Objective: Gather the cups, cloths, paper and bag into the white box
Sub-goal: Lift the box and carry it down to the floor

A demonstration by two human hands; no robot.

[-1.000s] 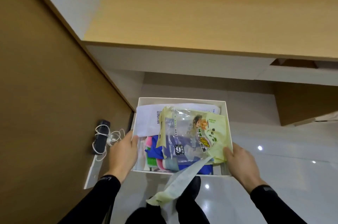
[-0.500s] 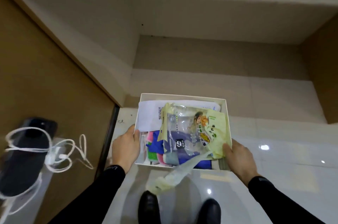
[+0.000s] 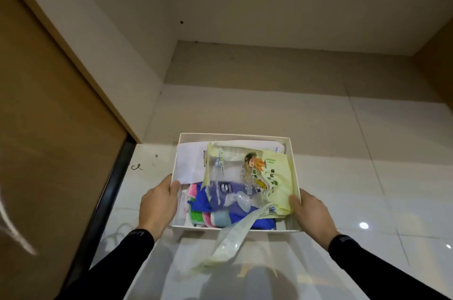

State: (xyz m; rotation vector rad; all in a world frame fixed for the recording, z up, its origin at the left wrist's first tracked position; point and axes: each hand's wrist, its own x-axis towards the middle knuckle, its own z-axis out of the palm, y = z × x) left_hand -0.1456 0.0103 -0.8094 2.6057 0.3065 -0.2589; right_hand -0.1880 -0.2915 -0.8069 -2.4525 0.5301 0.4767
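I hold the white box (image 3: 235, 136) in front of me over the glossy floor. My left hand (image 3: 158, 204) grips its left wall and my right hand (image 3: 312, 214) grips its right wall. On top inside lies a pale yellow plastic bag (image 3: 274, 177) with a printed picture; one handle strip hangs over the near wall. A white paper (image 3: 190, 161) sits at the back left under the bag. Blue, pink and green cloths (image 3: 198, 206) lie beneath. A clear plastic cup (image 3: 239, 201) shows through the bag.
A brown wooden panel (image 3: 49, 128) with a dark lower edge stands close on the left. A shadowed recess (image 3: 282, 67) with beige walls lies ahead, under a surface. White glossy floor tiles (image 3: 367, 189) spread to the right and below the box.
The view has dropped below the wooden desktop and the box has gone down with both hands toward the floor in the recess. The black device with white cable has left the view.
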